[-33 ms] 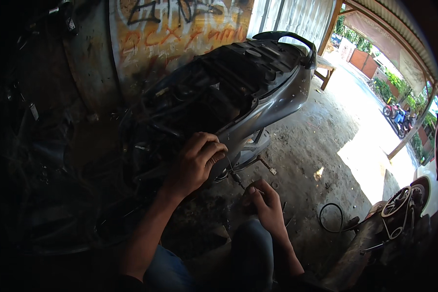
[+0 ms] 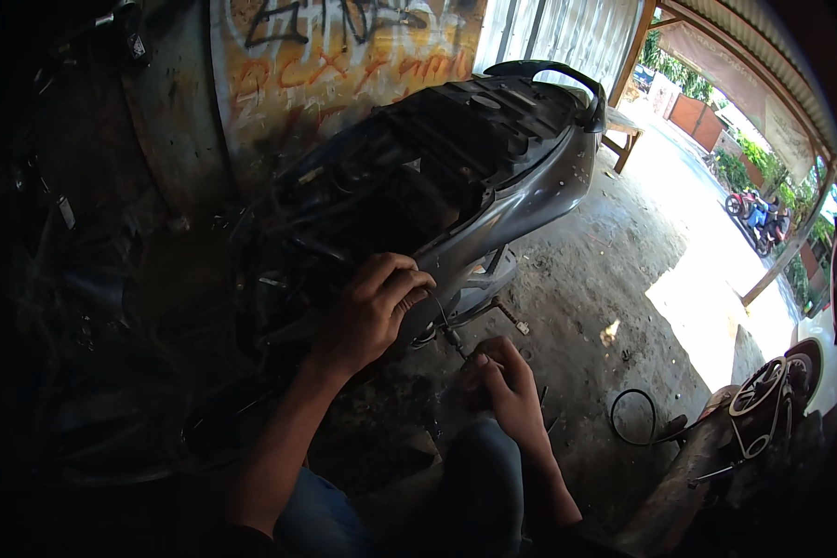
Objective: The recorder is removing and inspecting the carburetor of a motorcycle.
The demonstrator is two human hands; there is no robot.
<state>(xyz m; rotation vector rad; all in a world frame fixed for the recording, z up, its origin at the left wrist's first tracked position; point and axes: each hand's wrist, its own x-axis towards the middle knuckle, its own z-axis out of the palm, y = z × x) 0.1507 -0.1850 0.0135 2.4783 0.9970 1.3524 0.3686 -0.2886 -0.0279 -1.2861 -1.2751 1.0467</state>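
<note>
A scooter (image 2: 539,200) with its seat and several panels off stands before me, dark frame parts showing. My left hand (image 2: 381,296) is by its side panel, fingers closed in a pinch on a thin cable (image 2: 440,311). From those fingertips the cable runs down to a small dark cylindrical fitting (image 2: 452,337). My right hand (image 2: 504,377) is lower and to the right, above my knee, closed with thumb and finger pressed at the fitting's lower end. What exactly lies between those right fingers is too dark to make out.
The scooter's kick lever (image 2: 511,319) sticks out just beyond my hands. A black hose (image 2: 614,409) loops on the dirt floor to the right. Mechanical parts with a belt-like loop (image 2: 758,395) sit at far right. A wooden bench (image 2: 626,139) stands behind the scooter's tail.
My hands have hardly moved; the fitting between them has shifted very slightly. Out on the road, a motorcycle with riders has moved a little to the left.
</note>
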